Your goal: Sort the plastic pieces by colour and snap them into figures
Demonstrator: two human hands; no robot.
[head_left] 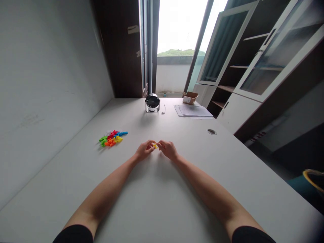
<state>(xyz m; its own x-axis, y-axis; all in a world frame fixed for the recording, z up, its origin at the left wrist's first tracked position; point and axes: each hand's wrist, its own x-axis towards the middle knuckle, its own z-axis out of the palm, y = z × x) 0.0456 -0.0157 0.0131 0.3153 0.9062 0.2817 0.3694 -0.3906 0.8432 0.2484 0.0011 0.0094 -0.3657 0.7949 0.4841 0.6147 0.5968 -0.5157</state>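
My left hand (146, 150) and my right hand (167, 149) meet over the middle of the white table (152, 195). Between their fingertips is a small yellow plastic piece (155, 146), pinched from both sides. Fingers cover much of it, so its full shape is hidden. Off to the left of my left hand lies a loose pile of colourful plastic pieces (111, 138), in green, orange, red, yellow, blue and white.
At the table's far side stands a round black and silver device (152, 102) with a thin cord (163, 109) beside it. Paper sheets (193, 110) and an open cardboard box (190, 98) are at the back right. A cable hole (212, 132) sits near the right edge; a wall (50, 84) borders the left.
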